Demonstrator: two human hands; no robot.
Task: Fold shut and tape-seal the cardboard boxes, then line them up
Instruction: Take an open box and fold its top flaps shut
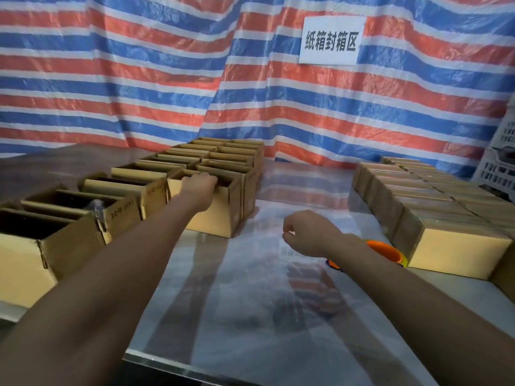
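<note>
Where the woven tarpaulin [139, 79] hangs behind the gripped box [211, 215], its creased plastic surface shows red, blue and white bands. The table [250, 316] under the gripped box has a glossy, reflective flat top. Right of the gripped box, well apart, the sealed boxes [434, 199] form a tight block of plain rectangular cardboard. Behind and left of the gripped box, the open boxes [223, 156] stand in touching rows, interiors dark, and some sides carry printed lettering. The gripped box is brown corrugated cardboard, top open, at the near end of the right-hand row. Far right of it stands a white lattice-walled plastic crate [498, 168]. A white rectangular sign [331, 40] is fixed on the tarpaulin above and right of it. The left hand [199, 188] holds its near rim, fingers curled over the edge. The right hand [309, 232] hovers right of that box above the table, fingers loosely curled, nothing visible in them. An orange round plastic tape dispenser [387, 250] lies further right, partly hidden by the forearm, just beside the nearest sealed box
</note>
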